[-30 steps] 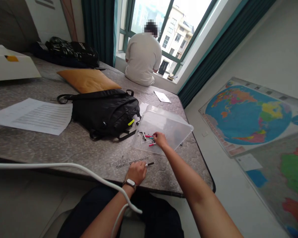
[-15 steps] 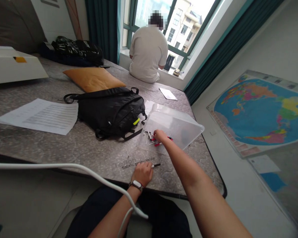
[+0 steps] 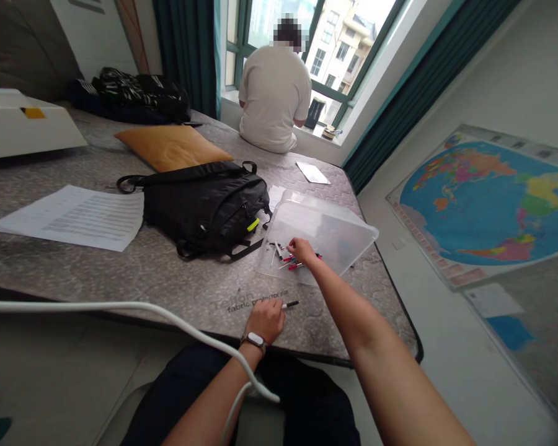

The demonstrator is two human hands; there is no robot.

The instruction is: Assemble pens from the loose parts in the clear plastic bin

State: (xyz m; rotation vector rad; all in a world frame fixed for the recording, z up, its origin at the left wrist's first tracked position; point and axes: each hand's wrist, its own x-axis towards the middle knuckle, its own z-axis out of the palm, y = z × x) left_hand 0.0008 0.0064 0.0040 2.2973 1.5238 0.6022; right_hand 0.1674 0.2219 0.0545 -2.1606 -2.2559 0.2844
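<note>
My left hand (image 3: pixel 266 320) rests near the front edge of the mattress, its fingers closed around a pen (image 3: pixel 291 304) with a black end that sticks out to the right. My right hand (image 3: pixel 301 249) reaches into a clear plastic box (image 3: pixel 348 232) that lies tilted on the mattress. Its fingers are drawn together just above several loose pens (image 3: pixel 279 251), some white or black, some red. Whether anything is between those fingers is too small to make out.
A black backpack (image 3: pixel 204 207) lies left of the box, with a yellow padded envelope (image 3: pixel 174 147) behind it. A printed sheet (image 3: pixel 69 217) is farther left. One white cable (image 3: pixel 167 317) crosses in front. Another person (image 3: pixel 275 96) sits facing the window.
My right hand has shifted very slightly over the pens and its fingers look a little more raised. My left hand keeps the pen in place. The view has shifted slightly.
</note>
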